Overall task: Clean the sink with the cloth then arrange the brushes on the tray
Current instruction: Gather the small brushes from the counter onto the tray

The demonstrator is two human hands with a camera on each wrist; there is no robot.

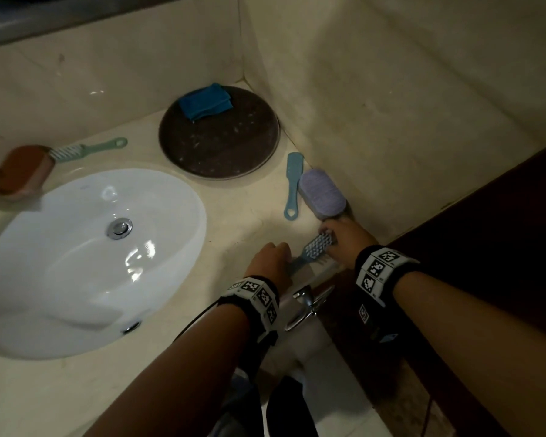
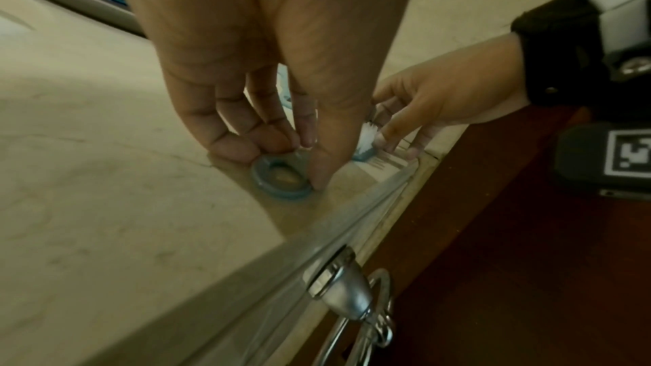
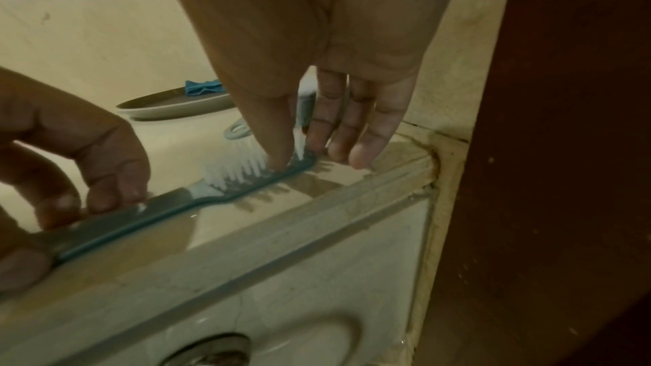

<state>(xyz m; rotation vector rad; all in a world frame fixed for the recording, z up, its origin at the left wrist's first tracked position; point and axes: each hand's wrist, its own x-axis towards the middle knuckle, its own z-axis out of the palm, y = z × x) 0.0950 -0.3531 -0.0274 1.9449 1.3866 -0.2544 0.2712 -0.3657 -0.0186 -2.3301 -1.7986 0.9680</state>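
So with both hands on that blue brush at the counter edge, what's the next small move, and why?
Probably lift the blue brush and carry it to the round tray. The left hand pinches the handle, the right hand grips its bristle end, and the tray holds only the folded cloth; no brush is on it yet.

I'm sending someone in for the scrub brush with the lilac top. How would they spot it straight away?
From the white sink, go right past the round dark tray to the side wall. The lilac-topped brush lies at the wall's foot, beside a flat teal brush. It is the only thick, block-shaped brush on that side.
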